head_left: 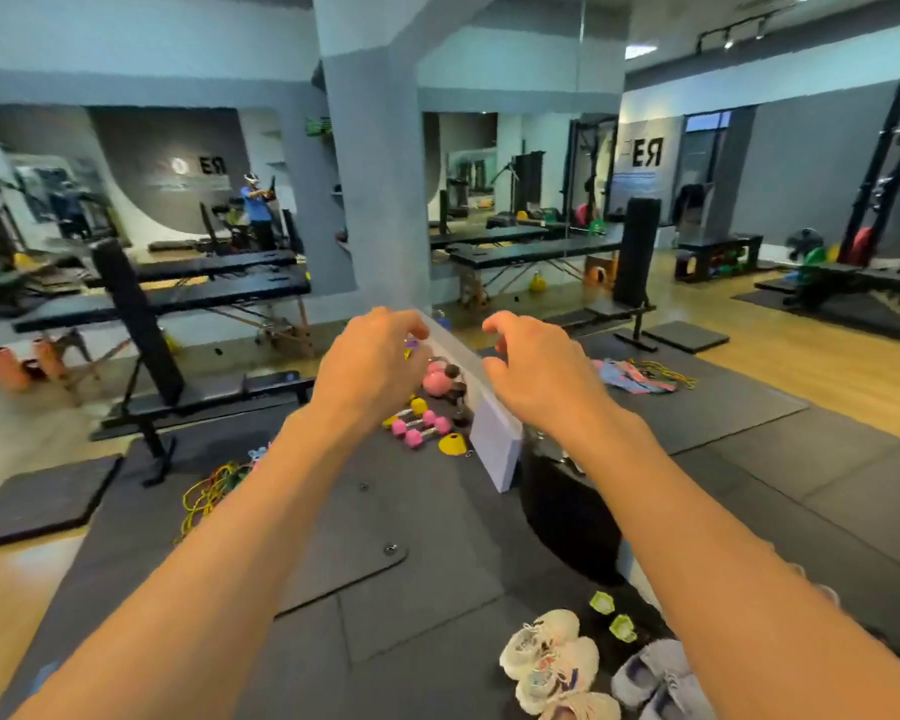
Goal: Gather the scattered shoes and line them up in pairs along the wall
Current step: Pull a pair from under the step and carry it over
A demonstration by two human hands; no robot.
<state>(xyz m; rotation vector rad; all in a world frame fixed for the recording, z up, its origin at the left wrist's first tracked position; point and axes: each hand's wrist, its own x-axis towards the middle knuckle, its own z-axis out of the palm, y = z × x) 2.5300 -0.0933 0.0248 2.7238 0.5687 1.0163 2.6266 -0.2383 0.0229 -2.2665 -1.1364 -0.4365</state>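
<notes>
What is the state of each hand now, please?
Left hand: open, fingers curled, holding nothing.
Right hand: open, fingers curled, holding nothing.

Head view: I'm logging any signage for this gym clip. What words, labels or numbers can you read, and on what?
"ER", with the R mirrored: black letters on the pale far wall.
"ER", mirrored again: fainter, on the dark wall at left, beside a round mark too blurred to read.
Shoes: no legible branding.

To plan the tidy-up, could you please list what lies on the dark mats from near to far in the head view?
White sneakers → yellow cone marker → pink dumbbells → pink kettlebell.
</notes>
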